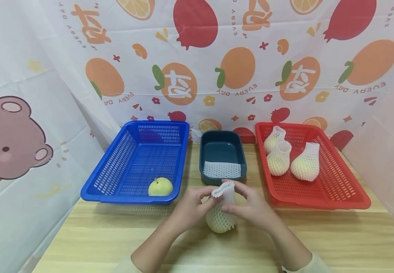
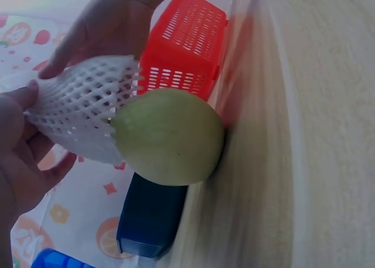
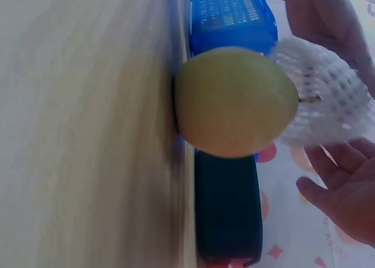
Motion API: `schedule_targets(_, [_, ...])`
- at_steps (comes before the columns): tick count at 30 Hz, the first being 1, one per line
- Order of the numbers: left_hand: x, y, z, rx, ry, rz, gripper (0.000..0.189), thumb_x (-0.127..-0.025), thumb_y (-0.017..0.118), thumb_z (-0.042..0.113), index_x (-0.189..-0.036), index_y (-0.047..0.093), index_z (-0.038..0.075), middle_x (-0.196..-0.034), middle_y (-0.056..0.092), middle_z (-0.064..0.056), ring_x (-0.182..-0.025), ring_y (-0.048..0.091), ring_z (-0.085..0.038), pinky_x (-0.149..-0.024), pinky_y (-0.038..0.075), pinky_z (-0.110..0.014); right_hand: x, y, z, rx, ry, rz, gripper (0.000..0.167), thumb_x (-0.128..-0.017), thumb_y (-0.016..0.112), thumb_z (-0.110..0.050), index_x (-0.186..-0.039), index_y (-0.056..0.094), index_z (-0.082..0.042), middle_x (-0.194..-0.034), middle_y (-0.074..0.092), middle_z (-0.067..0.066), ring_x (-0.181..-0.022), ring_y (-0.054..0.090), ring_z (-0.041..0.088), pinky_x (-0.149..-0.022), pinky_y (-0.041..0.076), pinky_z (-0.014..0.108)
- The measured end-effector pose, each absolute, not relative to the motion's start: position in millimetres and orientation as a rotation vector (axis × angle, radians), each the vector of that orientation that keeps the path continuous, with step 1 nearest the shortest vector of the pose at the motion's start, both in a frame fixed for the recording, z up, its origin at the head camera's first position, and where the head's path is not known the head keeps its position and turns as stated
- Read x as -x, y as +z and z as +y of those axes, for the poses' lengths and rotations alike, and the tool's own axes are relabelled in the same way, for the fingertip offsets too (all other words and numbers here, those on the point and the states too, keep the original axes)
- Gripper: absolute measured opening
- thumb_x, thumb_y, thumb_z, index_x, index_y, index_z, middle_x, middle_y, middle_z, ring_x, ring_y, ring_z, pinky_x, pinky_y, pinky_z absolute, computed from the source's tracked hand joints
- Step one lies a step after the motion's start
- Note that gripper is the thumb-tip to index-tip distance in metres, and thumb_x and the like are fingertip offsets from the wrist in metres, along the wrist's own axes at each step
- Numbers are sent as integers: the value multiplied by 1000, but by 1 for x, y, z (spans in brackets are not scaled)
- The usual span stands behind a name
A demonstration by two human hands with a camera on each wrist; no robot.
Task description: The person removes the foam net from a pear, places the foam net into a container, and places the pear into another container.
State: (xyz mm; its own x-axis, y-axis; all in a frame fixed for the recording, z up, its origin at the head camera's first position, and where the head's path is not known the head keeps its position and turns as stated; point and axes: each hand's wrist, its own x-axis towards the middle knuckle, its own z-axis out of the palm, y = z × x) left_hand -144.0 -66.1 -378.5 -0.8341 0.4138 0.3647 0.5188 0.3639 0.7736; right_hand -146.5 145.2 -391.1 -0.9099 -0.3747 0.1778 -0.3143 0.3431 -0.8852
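Note:
A pale green pear (image 2: 170,137) stands on the table, a white foam net sleeve (image 1: 225,197) partly over its stem end. In both wrist views the pear's lower part is bare. My left hand (image 1: 191,206) pinches the sleeve near its upper rim from the left. From the right, my right hand (image 1: 251,206) holds the sleeve between thumb and fingers, some of them hidden behind it in the head view. Another yellow-green pear (image 1: 160,187) lies in the near right corner of the blue basket (image 1: 98,198).
Between the baskets stands a dark teal tray (image 1: 222,146) with flat foam net sleeves (image 1: 221,170) in its near end. The red basket (image 1: 340,195) on the right contains three pears in netting (image 1: 305,163). A fruit-printed cloth (image 1: 204,83) hangs behind.

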Motion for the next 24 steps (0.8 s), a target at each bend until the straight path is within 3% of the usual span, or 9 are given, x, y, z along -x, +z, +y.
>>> schedule_targets(5, [144, -375, -62, 781, -1512, -2413, 25, -93, 67, 26, -112, 74, 11, -112, 73, -2, -107, 68, -15, -90, 56, -30, 148, -390, 135, 572, -1648, 2481, 58, -77, 85, -33, -128, 61, -19, -118, 69, 3, -104, 66, 22, -86, 58, 38])
schedule_targets(8, [144, -374, -59, 716, -1570, -2386, 24, -93, 68, 26, -111, 75, 12, -110, 72, 1, -105, 67, -15, -87, 56, -28, 149, -392, 128, 524, -1700, 2459, 56, -76, 86, -31, -125, 62, -18, -111, 71, 6, -94, 69, 19, -76, 59, 29])
schedule_targets(16, [149, -366, -49, 631, -1768, -2352, 23, -94, 67, 28, -106, 76, 12, -108, 70, 2, -103, 63, -12, -89, 54, -28, 151, -392, 116, 579, -1830, 2407, 42, -80, 82, -18, -115, 65, -2, -103, 73, 13, -87, 70, 16, -75, 59, 29])
schedule_targets(24, [157, -348, -47, 609, -1975, -2329, 26, -89, 74, 23, -110, 72, 8, -105, 74, -6, -93, 68, -16, -82, 58, -29, 160, -377, 116, 631, -1796, 2409, 43, -85, 78, -17, -123, 60, -9, -111, 69, 9, -94, 67, 19, -80, 59, 29])
